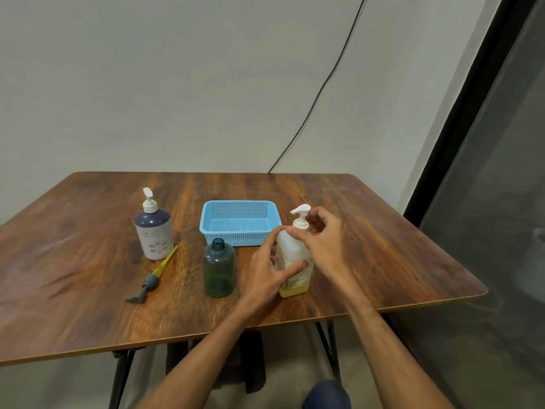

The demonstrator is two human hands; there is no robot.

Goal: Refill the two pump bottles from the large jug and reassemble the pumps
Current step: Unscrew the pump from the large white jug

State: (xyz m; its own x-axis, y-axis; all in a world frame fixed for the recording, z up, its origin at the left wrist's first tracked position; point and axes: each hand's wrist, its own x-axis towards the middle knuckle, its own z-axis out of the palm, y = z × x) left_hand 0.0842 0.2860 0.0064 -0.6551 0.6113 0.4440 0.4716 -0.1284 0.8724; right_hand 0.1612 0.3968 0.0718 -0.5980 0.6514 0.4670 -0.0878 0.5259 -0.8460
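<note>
A translucent white jug (290,249) with a little yellow liquid at the bottom and a white pump top (300,215) stands at the right of the wooden table (88,261). My left hand (269,268) grips its body. My right hand (324,237) curls its fingers around the collar below the pump. To the left stands an open teal bottle (218,268) without a pump. Its grey pump with a yellow tube (152,278) lies flat on the table. A dark blue and white pump bottle (154,231) stands further left, its pump fitted.
A light blue plastic basket (240,222) sits behind the teal bottle and the jug. A black cable (318,95) runs down the wall. The table's right and front edges are close to the jug. A dark curtain or screen (486,172) hangs at right.
</note>
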